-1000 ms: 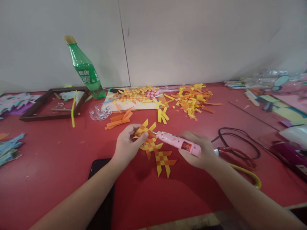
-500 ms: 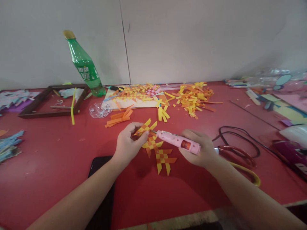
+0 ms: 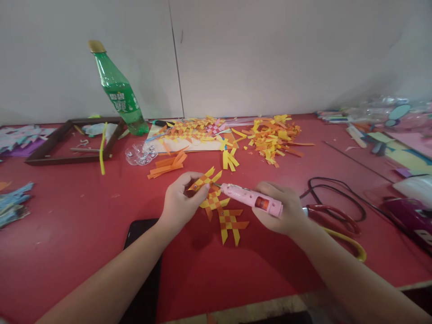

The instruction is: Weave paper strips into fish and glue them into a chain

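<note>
Between the thumb and fingers of my left hand is a woven paper fish in yellow and orange, with a small eye on it. My right hand is wrapped round a pink glue gun. The gun's metal nozzle points left and meets the held fish at its right side; any glue is too small to make out. Just below lie another woven fish and a third paper fish, close together on the red table.
Behind are orange strips, a heap of yellow-orange strips, a clear eye tray and a green bottle. A phone lies under my left forearm. Scissors and a black cord lie right.
Almost nothing differs. The held fish has tilted very slightly, while the glue gun's nozzle stays against it and both hands keep their places.
</note>
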Motion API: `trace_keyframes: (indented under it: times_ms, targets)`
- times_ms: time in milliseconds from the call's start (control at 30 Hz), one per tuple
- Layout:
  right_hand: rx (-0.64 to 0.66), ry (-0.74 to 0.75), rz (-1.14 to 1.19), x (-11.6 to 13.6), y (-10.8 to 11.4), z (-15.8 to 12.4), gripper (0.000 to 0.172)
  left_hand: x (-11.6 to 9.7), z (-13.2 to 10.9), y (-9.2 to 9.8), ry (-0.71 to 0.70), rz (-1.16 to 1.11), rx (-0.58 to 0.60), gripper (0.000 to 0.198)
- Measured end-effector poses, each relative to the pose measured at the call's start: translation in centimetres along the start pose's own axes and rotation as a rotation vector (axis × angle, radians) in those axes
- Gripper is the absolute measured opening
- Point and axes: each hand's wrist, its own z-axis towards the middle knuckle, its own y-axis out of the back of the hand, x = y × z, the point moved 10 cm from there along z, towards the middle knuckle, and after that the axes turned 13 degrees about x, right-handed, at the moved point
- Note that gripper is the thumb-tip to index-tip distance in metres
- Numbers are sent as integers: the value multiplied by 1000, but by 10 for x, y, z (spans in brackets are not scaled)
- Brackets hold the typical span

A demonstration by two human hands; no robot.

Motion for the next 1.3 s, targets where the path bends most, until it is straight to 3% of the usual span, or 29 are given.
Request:
trace_keyframes:
  times_ms: [533, 1300]
  targets:
    - [16, -19, -50, -2, -2, 0, 11, 1, -1, -2, 14, -9, 9, 19]
    - [-78, -63, -18, -8, 8, -5, 19, 1, -3, 0, 18, 7, -9, 18]
